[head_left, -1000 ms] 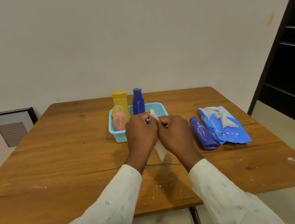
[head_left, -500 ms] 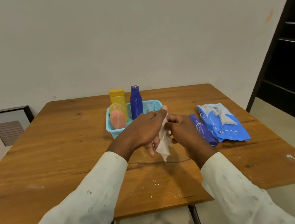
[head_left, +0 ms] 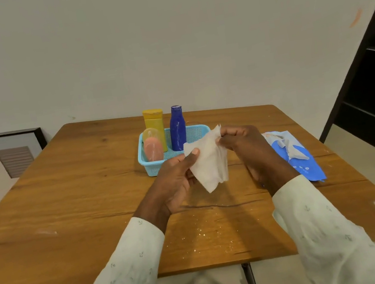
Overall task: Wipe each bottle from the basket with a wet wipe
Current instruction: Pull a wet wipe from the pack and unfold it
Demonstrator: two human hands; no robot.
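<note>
Nearest the viewer, two pale sleeves reach over the wooden surface (head_left: 68, 212), whose near edge is flecked with crumbs. Above it the left hand (head_left: 176, 183) pinches the wipe (head_left: 210, 163) between thumb and fingers at its left corner, while the right hand (head_left: 247, 146) pinches the upper right edge — both hands closed on the sheet, which hangs spread and slightly crumpled between them, clear of the surface.

What has changed: a second ago the hands were pressed together over a bunched wipe; half a second ago they had begun to part, the sheet dangling as a narrow strip. Now they stand well apart and the wipe is opened out. Judged from this, the cloth is being readied and wiping of the next bottle has not begun.

The small dark-blue bottle seen lying beside the pack (head_left: 294, 155) in the earlier frames is now hidden behind the right hand and wrist; whether it remains there cannot be told. The pack lies flat at the right.

Farther off, the basket (head_left: 151, 168) holds three bottles upright — a pink one (head_left: 153, 149) at front left, a yellow one (head_left: 154, 125) behind it, a blue one (head_left: 177, 128) to the right. All three stand as before, untouched. Beyond are the plain wall and a dark door at right.
</note>
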